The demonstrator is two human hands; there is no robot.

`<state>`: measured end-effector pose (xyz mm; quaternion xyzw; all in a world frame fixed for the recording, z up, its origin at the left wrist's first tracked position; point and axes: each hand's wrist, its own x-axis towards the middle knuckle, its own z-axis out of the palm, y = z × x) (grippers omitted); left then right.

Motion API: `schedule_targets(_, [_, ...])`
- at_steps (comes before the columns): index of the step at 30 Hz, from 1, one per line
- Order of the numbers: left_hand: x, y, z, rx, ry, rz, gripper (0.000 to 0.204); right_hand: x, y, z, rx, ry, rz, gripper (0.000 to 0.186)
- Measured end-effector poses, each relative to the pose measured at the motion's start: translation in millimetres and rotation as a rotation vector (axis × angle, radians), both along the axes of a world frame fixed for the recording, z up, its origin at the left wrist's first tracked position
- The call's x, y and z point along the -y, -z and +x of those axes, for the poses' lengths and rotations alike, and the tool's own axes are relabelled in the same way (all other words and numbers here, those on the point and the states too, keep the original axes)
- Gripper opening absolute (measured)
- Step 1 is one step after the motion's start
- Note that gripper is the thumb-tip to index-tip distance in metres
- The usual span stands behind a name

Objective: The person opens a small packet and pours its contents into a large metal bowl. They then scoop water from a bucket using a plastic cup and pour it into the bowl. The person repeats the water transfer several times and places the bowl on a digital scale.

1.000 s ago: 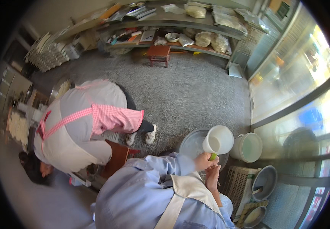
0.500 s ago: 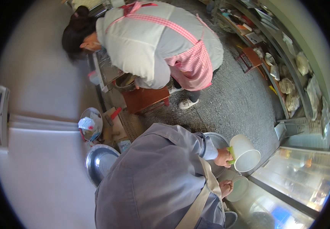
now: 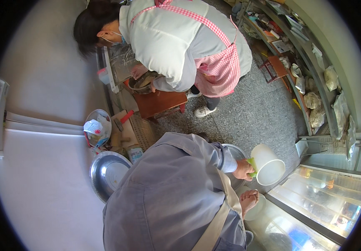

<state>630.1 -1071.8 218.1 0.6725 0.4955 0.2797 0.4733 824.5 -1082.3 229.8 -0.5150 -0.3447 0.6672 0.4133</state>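
My left hand [image 3: 243, 169] is closed on the side of a white plastic bucket [image 3: 267, 157], which is tipped so its round opening faces me. A bright green piece [image 3: 252, 166] lies between my fingers and the bucket; I cannot tell whether it is a handle or a cloth. Below it, my right hand [image 3: 249, 201] has its fingers curled in, with nothing visible in them. Close beside that hand is a second whitish round container [image 3: 257, 210], partly covered by it. A metal basin [image 3: 235, 153] sits behind my left wrist, mostly hidden by my sleeve.
A co-worker in a pink checked apron [image 3: 220, 71] bends over a metal bowl [image 3: 142, 85] on a brown stool [image 3: 157, 104]. Another metal basin [image 3: 101, 175] and a tub of bags [image 3: 89, 140] stand at left. Shelves [image 3: 314, 62] and a glass-fronted cabinet [image 3: 318, 192] line the right.
My right hand has come up slightly beside the lower container. My left hand keeps hold of the tilted bucket. The co-worker has shifted right in view, and a hand now shows over their bowl.
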Motion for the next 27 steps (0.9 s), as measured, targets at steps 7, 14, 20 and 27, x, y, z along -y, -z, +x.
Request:
schedule_targets(7, [9, 14, 3, 0.087, -0.014, 0.022, 0.029, 12, 0, -7, 0.026, 0.019, -0.078, 0.01])
schedule_targets(14, [20, 15, 4, 0.086, 0.002, 0.017, 0.025, 29, 5, -9, 0.08, 0.011, -0.121, 0.009])
schedule_targets(20, [14, 12, 9, 0.106, 0.012, 0.03, 0.025, 28, 19, 5, 0.066, 0.01, -0.085, 0.013])
schedule_targets(27, [11, 16, 13, 0.109, 0.008, 0.043, 0.026, 26, 33, 11, 0.057, 0.014, 0.025, 0.015])
